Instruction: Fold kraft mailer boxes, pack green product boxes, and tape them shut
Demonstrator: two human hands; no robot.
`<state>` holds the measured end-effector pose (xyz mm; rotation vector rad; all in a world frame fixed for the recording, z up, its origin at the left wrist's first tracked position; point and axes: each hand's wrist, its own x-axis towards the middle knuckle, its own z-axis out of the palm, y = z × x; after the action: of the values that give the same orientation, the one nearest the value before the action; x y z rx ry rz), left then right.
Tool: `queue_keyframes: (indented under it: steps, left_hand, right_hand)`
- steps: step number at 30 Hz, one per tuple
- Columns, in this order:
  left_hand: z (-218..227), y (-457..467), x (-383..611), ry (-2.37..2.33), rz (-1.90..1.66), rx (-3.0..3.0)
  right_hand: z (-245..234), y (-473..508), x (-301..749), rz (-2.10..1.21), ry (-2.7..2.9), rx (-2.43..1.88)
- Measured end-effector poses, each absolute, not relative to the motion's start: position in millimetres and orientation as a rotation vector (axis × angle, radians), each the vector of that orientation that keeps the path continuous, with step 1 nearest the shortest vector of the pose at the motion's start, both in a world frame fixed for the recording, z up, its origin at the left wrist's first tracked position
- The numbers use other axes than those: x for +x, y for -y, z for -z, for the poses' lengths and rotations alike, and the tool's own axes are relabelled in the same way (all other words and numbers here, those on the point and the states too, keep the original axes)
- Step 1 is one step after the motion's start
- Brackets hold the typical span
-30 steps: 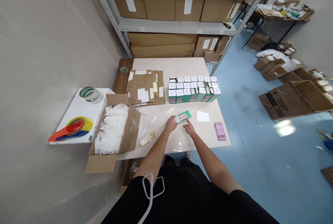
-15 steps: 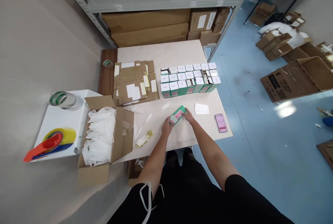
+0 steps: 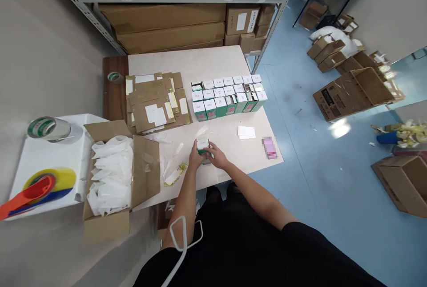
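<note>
Partly covered, the box (image 3: 203, 143) is on the near side of the cartons (image 3: 220, 104), its print unreadable; whether its base touches the worktop (image 3: 187, 62) is hidden. The left hand (image 3: 195, 158) clasps its left side, the half-closed right hand (image 3: 218, 158) its right.

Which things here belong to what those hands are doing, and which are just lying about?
Seemingly in the work:
green box, in the left hand; right hand against it
matching boxes in rows

Apparently lying about:
flattened cardboard
red tape dispenser
floor carton

Left hand (image 3: 195, 158) curled, right hand (image 3: 217, 158) just beside.
</note>
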<state>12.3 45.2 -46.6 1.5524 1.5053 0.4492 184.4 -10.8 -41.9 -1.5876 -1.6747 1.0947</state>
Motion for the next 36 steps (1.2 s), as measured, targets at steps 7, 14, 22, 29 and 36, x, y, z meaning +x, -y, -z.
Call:
queue_keyframes:
  steps: [7, 14, 22, 29, 36]
  left_hand:
    - [24, -46, -1, -1.495, -0.412, 1.671]
    - [23, -20, 23, -1.384, -0.579, 1.637]
    - [28, -40, 28, -1.490, -0.492, 1.437]
    - [24, -47, 31, -1.748, -0.577, 1.278]
    - [21, -23, 20, -1.323, -0.526, 1.658]
  right_hand:
    - [23, 42, 172, -1.123, 1.565, -1.508]
    - [27, 62, 189, -1.059, 1.462, -1.574]
    - [30, 75, 199, -1.053, 1.481, -1.605]
    - [22, 67, 194, -0.984, 1.488, -1.618]
    - [9, 45, 188, -0.939, 1.509, -1.818]
